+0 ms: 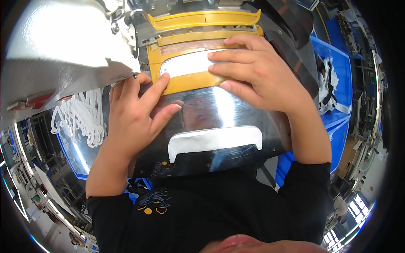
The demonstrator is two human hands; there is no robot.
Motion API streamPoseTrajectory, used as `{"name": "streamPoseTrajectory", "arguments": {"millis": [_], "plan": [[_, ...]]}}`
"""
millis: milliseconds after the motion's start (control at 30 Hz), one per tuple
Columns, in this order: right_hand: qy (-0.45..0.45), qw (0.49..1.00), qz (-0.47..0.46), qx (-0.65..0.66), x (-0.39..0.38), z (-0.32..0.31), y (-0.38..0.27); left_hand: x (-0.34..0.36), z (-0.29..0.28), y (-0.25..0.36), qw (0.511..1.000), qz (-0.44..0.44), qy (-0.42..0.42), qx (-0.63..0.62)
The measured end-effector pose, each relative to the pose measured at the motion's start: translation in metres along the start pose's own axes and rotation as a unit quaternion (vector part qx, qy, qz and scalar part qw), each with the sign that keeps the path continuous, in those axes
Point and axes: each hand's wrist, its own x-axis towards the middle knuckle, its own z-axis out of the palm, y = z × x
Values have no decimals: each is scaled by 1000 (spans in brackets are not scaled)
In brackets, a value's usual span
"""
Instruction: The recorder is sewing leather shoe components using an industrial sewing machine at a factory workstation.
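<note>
A yellow template with a white piece in its oval opening lies on a steel work plate. My left hand has its fingers apart, the index fingertip on the template at the white piece's left end, the other fingers partly hidden by the machine. My right hand rests open, fingertips on the template and white piece. A second yellow bar lies beyond the template. Nearer me, a white bracket-shaped piece lies on the steel.
A large white machine head overhangs the upper left. Blue bins at the right hold white and dark strips. White strips hang over a tray at the left. Workshop racks line both edges, with a distant person at the lower right.
</note>
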Motion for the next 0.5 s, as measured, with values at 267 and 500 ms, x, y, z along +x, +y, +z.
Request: {"name": "streamPoseTrajectory", "arguments": {"millis": [267, 500], "plan": [[-14, 1000, 13, 5, 7, -2, -1, -1, -4, 2, 1000, 6, 11, 12], [52, 997, -6, -51, -6, -5, -7, -13, -13, 23, 976, 52, -93, -187]]}}
